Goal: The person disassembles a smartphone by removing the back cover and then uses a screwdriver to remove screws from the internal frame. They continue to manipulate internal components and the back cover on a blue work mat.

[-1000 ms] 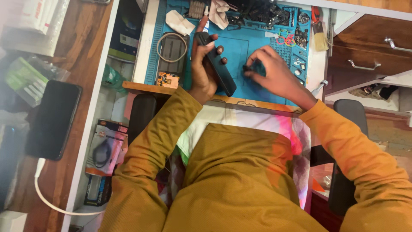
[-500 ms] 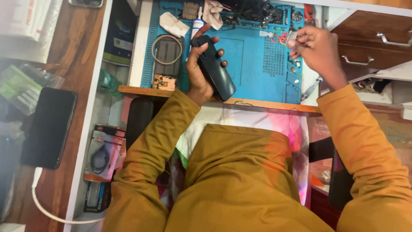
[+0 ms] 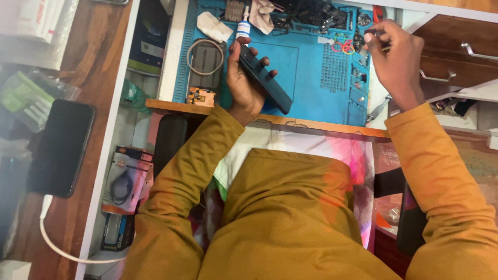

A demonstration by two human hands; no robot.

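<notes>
1. While the person's mustard-sleeved arms reach forward from the seat, the wooden desk edge (image 3: 311, 126) lies nearest, with the blue work mat (image 3: 311, 78) just beyond it.
2. Left hand (image 3: 244, 83) wraps round a dark phone (image 3: 264, 80), fingers closed over its long sides. The phone is tilted and lifted off the mat near the mat's near-left part, its lower end pointing toward the near edge.
3. Small orange circuit board (image 3: 200, 96) sits at the mat's near-left corner; a grey flat part ringed by a pale cable (image 3: 206, 57) lies just behind it.
4. Right hand (image 3: 397, 62) is at the mat's right edge, fingertips pinched together on something small and dark. What it is I cannot tell.
5. Far edge: white dropper bottle (image 3: 243, 26), crumpled white cloth (image 3: 215, 26), heap of dark parts (image 3: 311, 13).
6. Judgement: the work looks midway. Phone is in hand and appears closed from this side, loose parts are out on the mat, and fitting or fastening seems left to do.
</notes>
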